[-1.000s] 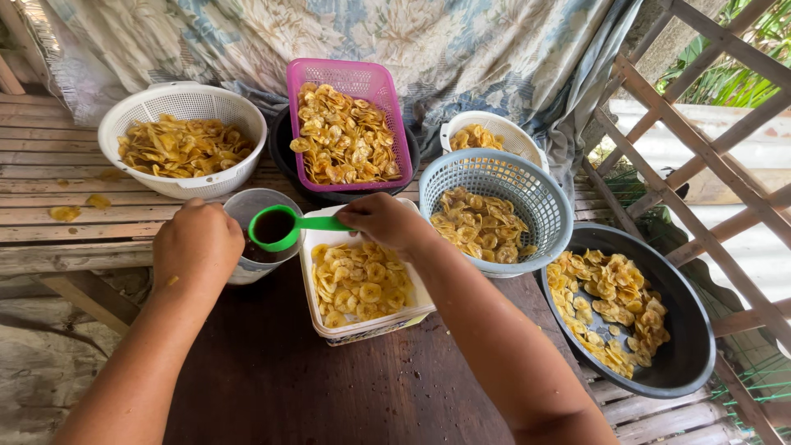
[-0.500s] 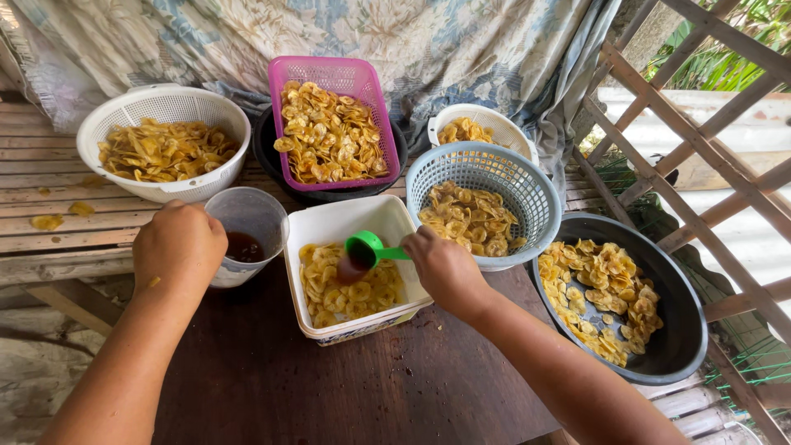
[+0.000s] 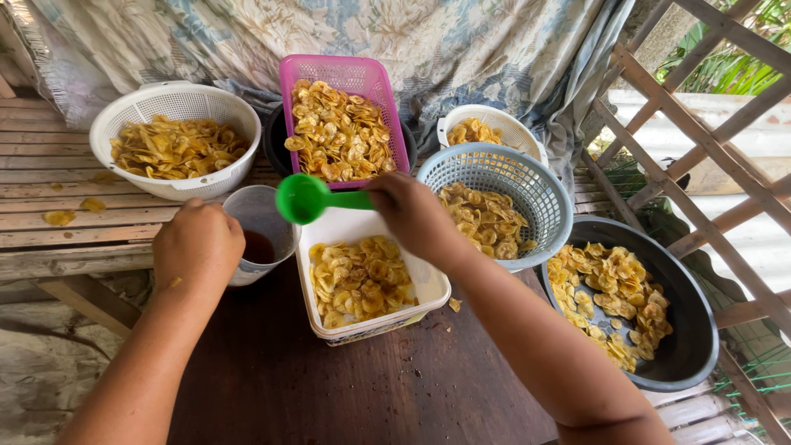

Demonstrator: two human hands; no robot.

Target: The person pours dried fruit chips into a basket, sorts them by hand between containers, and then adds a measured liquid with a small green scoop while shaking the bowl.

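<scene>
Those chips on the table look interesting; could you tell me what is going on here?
A person stands over a dark table crowded with baskets of yellow chips. The right hand holds a green scoop above the gap between a pale cup of dark liquid and a white tub of chips. The left hand grips the cup's rim. Around them sit a pink basket, a grey-blue basket, a white bowl and a black basin, all holding chips.
</scene>
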